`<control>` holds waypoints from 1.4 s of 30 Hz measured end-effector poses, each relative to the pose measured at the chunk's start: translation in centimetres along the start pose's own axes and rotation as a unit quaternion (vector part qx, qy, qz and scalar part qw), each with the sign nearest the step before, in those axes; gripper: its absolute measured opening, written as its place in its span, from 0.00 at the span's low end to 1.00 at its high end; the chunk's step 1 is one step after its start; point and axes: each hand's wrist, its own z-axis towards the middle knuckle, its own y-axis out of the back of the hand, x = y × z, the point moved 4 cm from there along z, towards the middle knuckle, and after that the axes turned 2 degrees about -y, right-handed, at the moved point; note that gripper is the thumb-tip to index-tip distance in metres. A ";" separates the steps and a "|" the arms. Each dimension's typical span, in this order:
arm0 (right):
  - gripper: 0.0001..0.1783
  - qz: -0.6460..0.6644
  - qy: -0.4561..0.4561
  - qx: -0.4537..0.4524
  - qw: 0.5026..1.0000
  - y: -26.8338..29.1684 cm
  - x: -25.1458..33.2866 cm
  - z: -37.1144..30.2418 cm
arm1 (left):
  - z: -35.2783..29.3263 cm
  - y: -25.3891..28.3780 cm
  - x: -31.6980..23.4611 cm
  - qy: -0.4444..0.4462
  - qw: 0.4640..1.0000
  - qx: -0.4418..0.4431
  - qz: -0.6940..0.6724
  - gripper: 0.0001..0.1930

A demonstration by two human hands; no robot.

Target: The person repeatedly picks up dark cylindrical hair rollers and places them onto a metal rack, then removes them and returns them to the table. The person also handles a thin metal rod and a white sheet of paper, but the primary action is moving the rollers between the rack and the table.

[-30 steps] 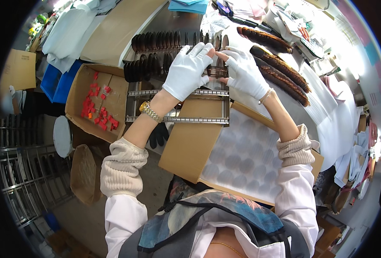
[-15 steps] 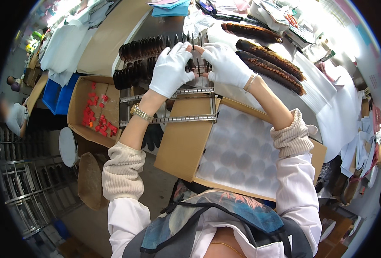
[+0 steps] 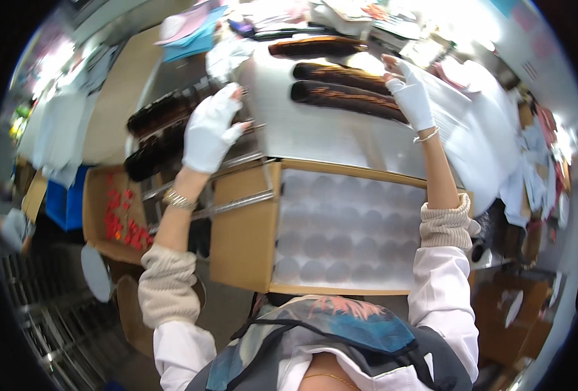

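Note:
My left hand [image 3: 209,130], in a white glove with bare fingertips, is over the right part of a metal rack [image 3: 240,159]. Its thumb and fingers are apart, and I see nothing between them. In the rack, left of this hand, stand two rows of dark glossy lens-like discs [image 3: 165,112], blurred. My right hand [image 3: 411,94], gloved alike, reaches the right end of the long stacks of dark brown discs [image 3: 341,77] on the table. Its fingertips are bent but apart, slightly blurred, with nothing visible in them.
In front lies an open carton [image 3: 274,228] with a white sheet of round cells [image 3: 347,228]. A shallow box [image 3: 93,215] at left holds small red pieces [image 3: 116,218]. Beyond it is a blue bin [image 3: 67,199]. Papers [image 3: 194,32] and white sheets [image 3: 491,150] edge the table.
The hands have parted: my right hand has left the rack and moved right to the brown stacks, while my left stays by the rack. The whole view has turned, shifting the rack left.

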 end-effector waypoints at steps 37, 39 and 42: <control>0.14 -0.345 0.194 0.172 0.902 -9.2 -1.2 0.8 | 8.3 -16.7 -7.7 0.250 0.873 0.229 -0.349 0.28; 0.14 -0.327 0.123 0.184 0.919 -9.6 -1.2 -0.1 | 7.4 -16.8 -7.2 0.221 0.880 0.250 -0.338 0.26; 0.15 -0.194 -0.029 0.101 0.975 -7.5 -3.8 -2.3 | 6.1 -14.9 -10.1 0.437 0.716 -0.003 -0.544 0.27</control>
